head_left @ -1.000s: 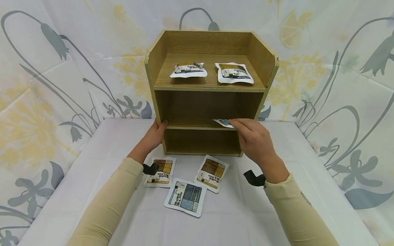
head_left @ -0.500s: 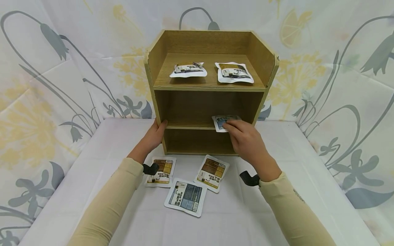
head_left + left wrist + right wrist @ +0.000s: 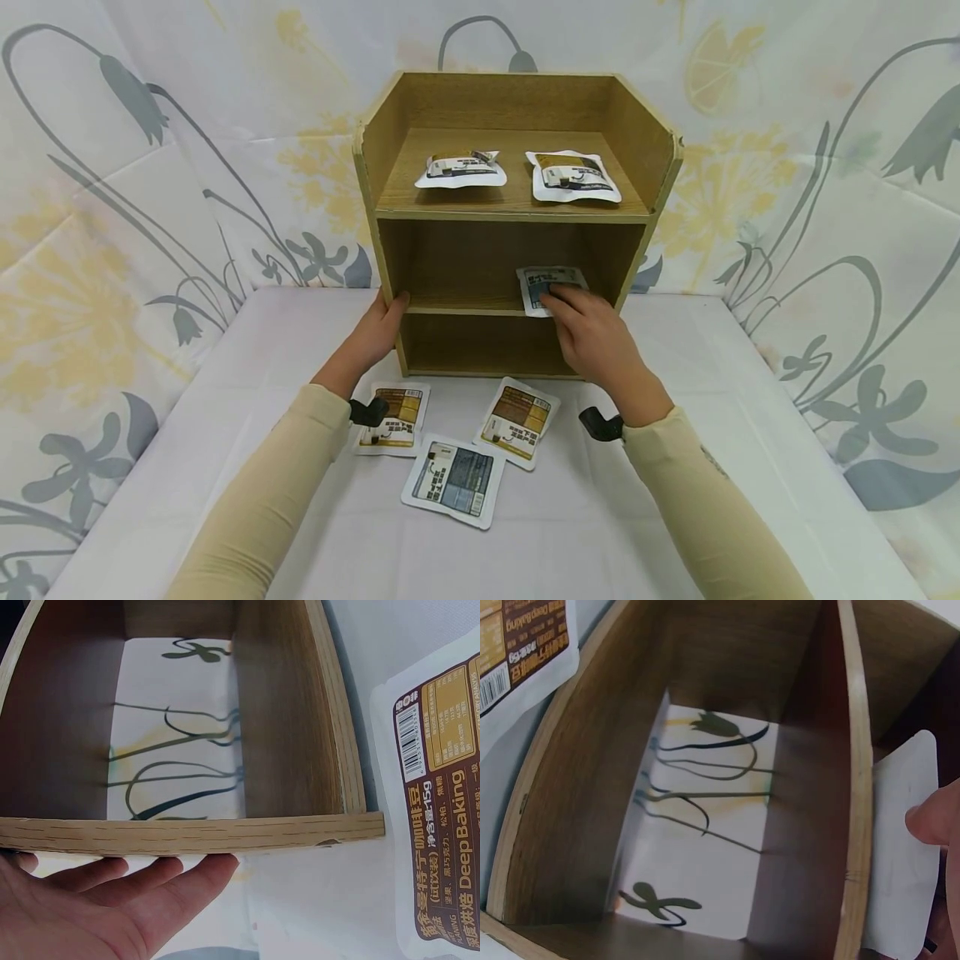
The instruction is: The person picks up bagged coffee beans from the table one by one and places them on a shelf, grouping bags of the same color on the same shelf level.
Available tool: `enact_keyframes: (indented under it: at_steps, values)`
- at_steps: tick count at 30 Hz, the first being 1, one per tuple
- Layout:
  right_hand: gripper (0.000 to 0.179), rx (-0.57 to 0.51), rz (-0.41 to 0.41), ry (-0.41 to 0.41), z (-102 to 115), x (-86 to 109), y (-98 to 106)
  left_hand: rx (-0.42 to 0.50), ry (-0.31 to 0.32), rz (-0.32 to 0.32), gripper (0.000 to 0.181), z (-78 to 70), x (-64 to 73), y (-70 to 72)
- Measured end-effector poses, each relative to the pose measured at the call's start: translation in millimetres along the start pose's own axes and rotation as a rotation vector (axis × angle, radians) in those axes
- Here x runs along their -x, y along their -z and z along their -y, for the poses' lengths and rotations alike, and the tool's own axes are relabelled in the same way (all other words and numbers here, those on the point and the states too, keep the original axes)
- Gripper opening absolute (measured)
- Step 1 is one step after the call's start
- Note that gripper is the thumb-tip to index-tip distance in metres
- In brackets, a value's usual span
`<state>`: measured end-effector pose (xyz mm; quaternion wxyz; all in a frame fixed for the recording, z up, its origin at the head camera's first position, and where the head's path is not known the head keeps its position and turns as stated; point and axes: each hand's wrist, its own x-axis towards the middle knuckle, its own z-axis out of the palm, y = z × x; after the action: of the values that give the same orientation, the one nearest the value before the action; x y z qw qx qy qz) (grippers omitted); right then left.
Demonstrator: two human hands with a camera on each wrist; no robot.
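My right hand [image 3: 596, 337] pinches a small white coffee-bean pouch with a blue label [image 3: 533, 288] over the right end of the shelf's middle board. In the right wrist view, the thumb lies on the plain white side of this pouch [image 3: 904, 847], partly past the board's front edge. The wooden shelf unit [image 3: 480, 217] is held by my left hand [image 3: 375, 329] at its left side panel. The thumb shows at the panel's front, and the other fingers [image 3: 202, 877] stretch along its outside in the left wrist view.
Two brown-label pouches lie on the top level, one left [image 3: 461, 171] and one right [image 3: 574, 177]. On the white tablecloth before the shelf are a brown-label pouch [image 3: 401, 408], another brown one [image 3: 517, 421] and a blue-label one [image 3: 457, 483]. A floral cloth [image 3: 150, 208] hangs behind.
My right hand has moved left and inward with the blue-label pouch, which has gone from tilted at the board's front to lying flatter in the middle compartment. The left hand stays put.
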<state>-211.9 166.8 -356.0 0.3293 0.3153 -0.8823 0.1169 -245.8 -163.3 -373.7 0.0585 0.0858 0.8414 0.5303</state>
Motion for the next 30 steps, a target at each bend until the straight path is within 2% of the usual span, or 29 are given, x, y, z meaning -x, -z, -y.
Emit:
enact_keyframes:
  at_steps: [5,7,11,14,30]
  values:
    - [0.032,0.005,0.049,-0.034,-3.5,-5.0,-4.3,-0.005,-0.003,0.005,0.061,-14.2,10.1,0.1]
    - [0.032,0.009,0.064,-0.045,-5.1,-7.6,-5.9,-0.007,-0.006,0.001,0.061,-11.8,9.2,0.0]
    - [0.033,0.019,0.091,-0.064,-7.9,-12.4,-7.7,-0.003,-0.017,-0.018,0.064,5.2,-1.1,-0.5]
    - [0.034,0.024,0.113,-0.082,-9.4,-15.3,-8.1,0.001,-0.027,-0.025,0.065,10.7,-4.8,-1.2]
    - [0.035,0.049,0.135,-0.106,-20.6,-22.9,-18.5,0.001,0.019,-0.016,0.067,10.4,-5.4,-1.5]
